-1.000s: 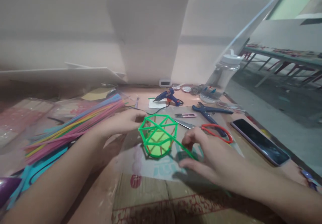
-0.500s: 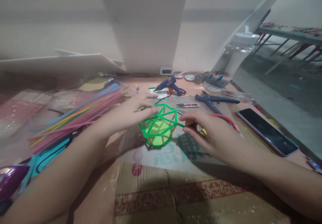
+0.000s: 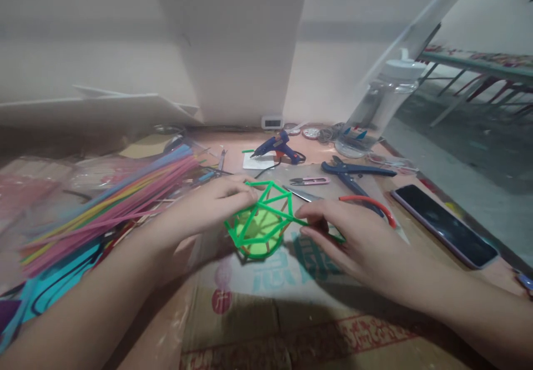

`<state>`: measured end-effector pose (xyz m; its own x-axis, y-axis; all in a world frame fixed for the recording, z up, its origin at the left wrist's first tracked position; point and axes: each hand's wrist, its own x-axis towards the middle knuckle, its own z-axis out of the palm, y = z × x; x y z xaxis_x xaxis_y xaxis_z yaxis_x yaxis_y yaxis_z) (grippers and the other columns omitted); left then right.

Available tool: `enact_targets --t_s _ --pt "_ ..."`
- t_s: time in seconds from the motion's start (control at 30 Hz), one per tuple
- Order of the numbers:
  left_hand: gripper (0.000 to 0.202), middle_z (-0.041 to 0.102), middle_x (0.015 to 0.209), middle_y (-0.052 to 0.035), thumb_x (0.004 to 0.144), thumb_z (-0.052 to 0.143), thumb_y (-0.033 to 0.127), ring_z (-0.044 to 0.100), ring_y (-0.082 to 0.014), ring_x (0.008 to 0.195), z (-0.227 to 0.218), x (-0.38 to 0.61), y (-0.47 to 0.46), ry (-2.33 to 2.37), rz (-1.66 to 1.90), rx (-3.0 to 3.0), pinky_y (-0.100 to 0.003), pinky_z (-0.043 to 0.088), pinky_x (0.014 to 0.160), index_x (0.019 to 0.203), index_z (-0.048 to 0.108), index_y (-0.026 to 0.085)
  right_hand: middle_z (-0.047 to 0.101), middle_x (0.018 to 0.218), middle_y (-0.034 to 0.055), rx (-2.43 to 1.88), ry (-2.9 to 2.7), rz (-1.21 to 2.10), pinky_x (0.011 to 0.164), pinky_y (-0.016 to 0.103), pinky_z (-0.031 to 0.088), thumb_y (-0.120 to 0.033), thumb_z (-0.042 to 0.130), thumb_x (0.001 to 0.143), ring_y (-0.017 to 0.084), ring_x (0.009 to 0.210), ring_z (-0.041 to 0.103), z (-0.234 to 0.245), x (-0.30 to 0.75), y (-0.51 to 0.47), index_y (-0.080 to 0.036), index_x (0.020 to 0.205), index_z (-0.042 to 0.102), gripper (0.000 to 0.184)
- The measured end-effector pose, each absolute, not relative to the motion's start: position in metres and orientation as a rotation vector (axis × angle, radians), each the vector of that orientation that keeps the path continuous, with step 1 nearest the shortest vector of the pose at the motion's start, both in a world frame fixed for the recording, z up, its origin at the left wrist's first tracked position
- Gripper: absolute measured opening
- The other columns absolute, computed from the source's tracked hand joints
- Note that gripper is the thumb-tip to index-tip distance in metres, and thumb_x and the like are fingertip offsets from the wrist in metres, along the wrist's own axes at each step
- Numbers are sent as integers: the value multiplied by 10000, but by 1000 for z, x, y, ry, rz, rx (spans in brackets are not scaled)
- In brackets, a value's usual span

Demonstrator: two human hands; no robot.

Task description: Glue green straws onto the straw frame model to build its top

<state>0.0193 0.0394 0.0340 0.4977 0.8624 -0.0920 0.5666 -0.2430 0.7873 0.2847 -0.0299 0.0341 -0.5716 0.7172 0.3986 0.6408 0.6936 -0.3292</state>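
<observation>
A small open frame of bright green strips point(image 3: 272, 199) with brown sticks stands over a lime-green round base point(image 3: 259, 237) on the cardboard. My left hand point(image 3: 225, 201) is closed on the frame's upper left side; its fingertips are partly hidden there. Between the thumb and fingers of my right hand point(image 3: 341, 231) is a thin green strip point(image 3: 300, 222). Its left end meets the frame's right corner, and the rest runs back under the palm. Just beyond the right fingers lie a pointed metal blade point(image 3: 300, 193) and a red curved handle point(image 3: 370, 202).
Behind the frame lie a blue glue gun point(image 3: 275, 146), pink thread snips point(image 3: 310, 181) and blue-handled cutters point(image 3: 353, 168). A phone point(image 3: 445, 224) and a water bottle point(image 3: 370, 112) are on the right. Bundled coloured strips point(image 3: 112, 203) fill the left, and a wall point(image 3: 233, 42) rises behind.
The view has shifted slightly, so the frame appears a little lower. My left fingers have come down and closed at its upper left. The right hand keeps its pinch on the green strip.
</observation>
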Motion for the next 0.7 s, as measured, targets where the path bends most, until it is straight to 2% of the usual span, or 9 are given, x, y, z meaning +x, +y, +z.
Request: enact_targets --t_s 0.1,0.27,0.4,0.53,0.7 --pt "276 749 1036 1 862 567 440 649 -283 1124 35 19 39 1186 438 2050 -400 512 974 737 713 241 772 980 55 -1041 -2397 200 747 301 569 -190 578 981 193 827 728 35 284 -30 -212 1108 630 139" --pt "270 743 963 1 823 557 440 682 -243 922 39 21 38 1205 415 2036 -338 548 792 725 694 230 765 920 53 -1052 -2389 216 722 295 561 -190 603 963 188 788 719 41 284 -29 -198 1060 638 103" --pt "284 749 972 -4 835 549 445 672 -264 1008 38 20 38 1177 407 2071 -338 542 816 724 696 228 767 911 50 -1088 -2388 239 717 293 555 -191 606 962 187 788 718 43 284 -29 -205 1030 654 84" --pt "291 752 992 -6 840 546 451 675 -247 949 36 19 38 1184 426 2086 -348 540 827 750 709 228 775 970 60 -1037 -2386 186 781 298 562 -181 582 981 192 871 726 44 286 -30 -188 1079 669 131" --pt "293 749 1083 -15 840 558 460 667 -267 1019 37 19 38 1185 415 2064 -371 535 867 734 695 224 783 999 59 -986 -2394 162 833 305 569 -188 570 996 189 916 731 46 286 -31 -191 1105 676 152"
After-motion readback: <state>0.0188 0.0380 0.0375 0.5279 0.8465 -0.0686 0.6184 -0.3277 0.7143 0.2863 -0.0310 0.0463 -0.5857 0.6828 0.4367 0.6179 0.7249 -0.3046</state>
